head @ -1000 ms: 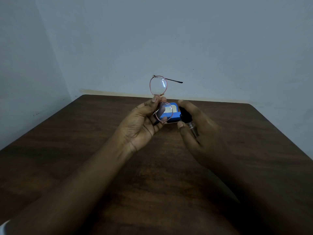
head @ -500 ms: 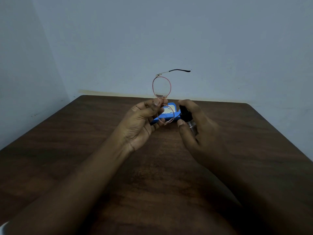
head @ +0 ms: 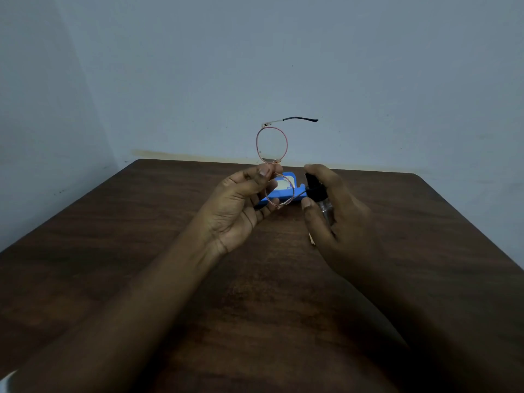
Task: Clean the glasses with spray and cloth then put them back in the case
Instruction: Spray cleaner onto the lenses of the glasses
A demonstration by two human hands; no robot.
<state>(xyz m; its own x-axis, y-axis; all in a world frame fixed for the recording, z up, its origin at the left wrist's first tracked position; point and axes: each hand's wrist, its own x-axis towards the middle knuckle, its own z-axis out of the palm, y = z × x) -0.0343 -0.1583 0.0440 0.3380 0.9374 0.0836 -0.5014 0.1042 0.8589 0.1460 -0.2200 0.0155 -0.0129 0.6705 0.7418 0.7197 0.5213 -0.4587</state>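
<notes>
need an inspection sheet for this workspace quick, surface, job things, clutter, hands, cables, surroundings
surface: dark wooden table, grain visible
job's things: glasses held upright, one lens above the other, arms unfolded; spray bottle, black top close beside the lower lens; blue case on the table behind the hands; cloth not seen
clutter: small pale scrap below the right hand, cannot tell what
grippers: left hand pinches the glasses at the bridge; right hand grips the spray bottle, a finger over its top
cables: nothing seen
surroundings: pale wall, brownish stain along its foot
</notes>
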